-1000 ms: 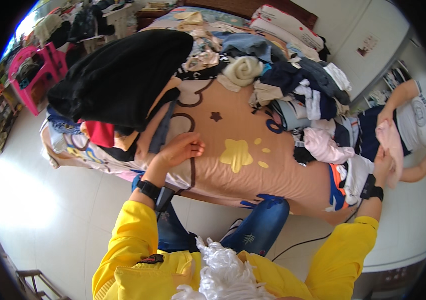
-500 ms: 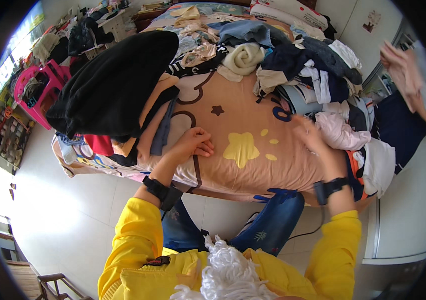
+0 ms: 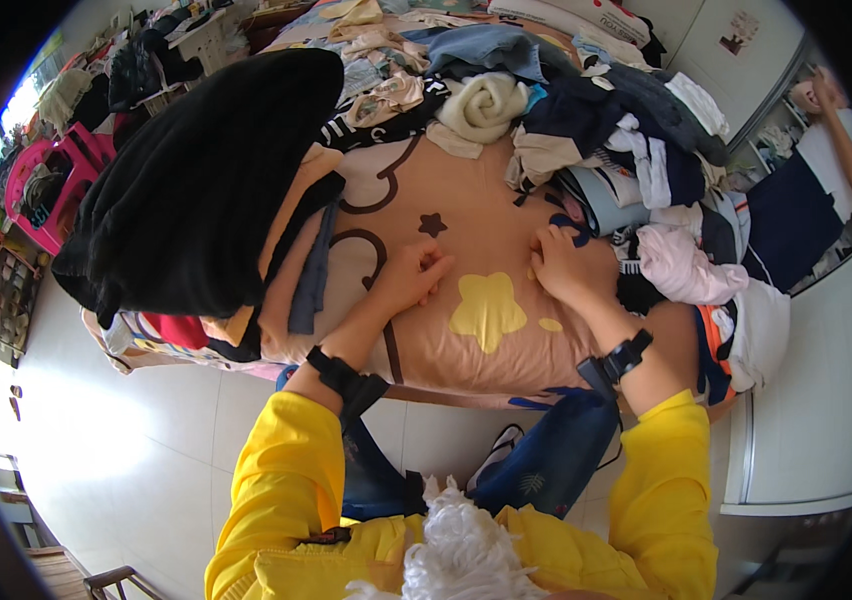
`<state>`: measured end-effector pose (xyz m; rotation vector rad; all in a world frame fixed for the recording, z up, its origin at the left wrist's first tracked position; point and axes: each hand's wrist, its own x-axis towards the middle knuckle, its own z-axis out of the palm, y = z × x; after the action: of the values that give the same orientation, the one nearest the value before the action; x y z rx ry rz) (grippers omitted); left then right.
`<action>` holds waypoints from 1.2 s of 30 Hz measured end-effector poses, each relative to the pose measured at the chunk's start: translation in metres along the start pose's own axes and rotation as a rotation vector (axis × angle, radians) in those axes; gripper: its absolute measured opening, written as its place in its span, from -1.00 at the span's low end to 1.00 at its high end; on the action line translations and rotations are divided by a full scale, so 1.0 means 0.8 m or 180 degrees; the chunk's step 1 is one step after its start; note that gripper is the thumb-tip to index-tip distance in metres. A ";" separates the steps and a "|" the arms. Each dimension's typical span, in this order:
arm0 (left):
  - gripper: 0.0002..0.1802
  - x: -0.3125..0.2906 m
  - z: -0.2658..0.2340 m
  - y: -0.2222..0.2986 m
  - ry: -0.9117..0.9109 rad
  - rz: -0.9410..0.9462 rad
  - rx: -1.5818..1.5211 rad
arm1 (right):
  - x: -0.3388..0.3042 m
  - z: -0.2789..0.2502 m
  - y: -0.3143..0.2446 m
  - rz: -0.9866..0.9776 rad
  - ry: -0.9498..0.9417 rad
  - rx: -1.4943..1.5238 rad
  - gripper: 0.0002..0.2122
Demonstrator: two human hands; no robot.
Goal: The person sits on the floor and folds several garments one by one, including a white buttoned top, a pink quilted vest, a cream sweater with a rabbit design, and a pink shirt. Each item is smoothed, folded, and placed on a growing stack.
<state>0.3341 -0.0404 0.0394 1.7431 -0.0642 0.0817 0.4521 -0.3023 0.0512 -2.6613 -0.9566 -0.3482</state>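
Left hand [image 3: 414,272] and right hand [image 3: 566,262] pressed flat and empty on a tan blanket [image 3: 476,210], black garment [image 3: 206,180] piled left, clothes heap [image 3: 596,120] far right

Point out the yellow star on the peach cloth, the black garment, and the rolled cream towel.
yellow star [image 3: 487,305], head view, middle of the star print.
black garment [image 3: 211,180], head view, middle of its top fold.
rolled cream towel [image 3: 486,105], head view, centre of the roll.

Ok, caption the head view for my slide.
Both hands, left hand and right hand, press flat on a peach cartoon-print sheet.
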 end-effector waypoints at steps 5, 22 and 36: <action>-0.74 0.001 -0.014 -0.008 -0.0038 0.0336 0.0249 | 0.171 0.057 0.014 -0.0503 -0.0090 0.0983 -0.54; -0.81 0.007 -0.018 -0.013 0.0346 0.1455 0.1167 | 0.310 0.141 0.009 0.1912 0.0520 0.2600 -0.72; -0.45 0.008 -0.039 -0.036 0.2700 0.0857 -0.0265 | -0.121 0.024 -0.161 0.0823 -0.0499 0.3694 -0.80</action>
<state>0.3422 -0.0047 0.0171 1.4864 0.3157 0.9866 0.2987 -0.2569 0.0267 -1.6880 -0.5495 0.3858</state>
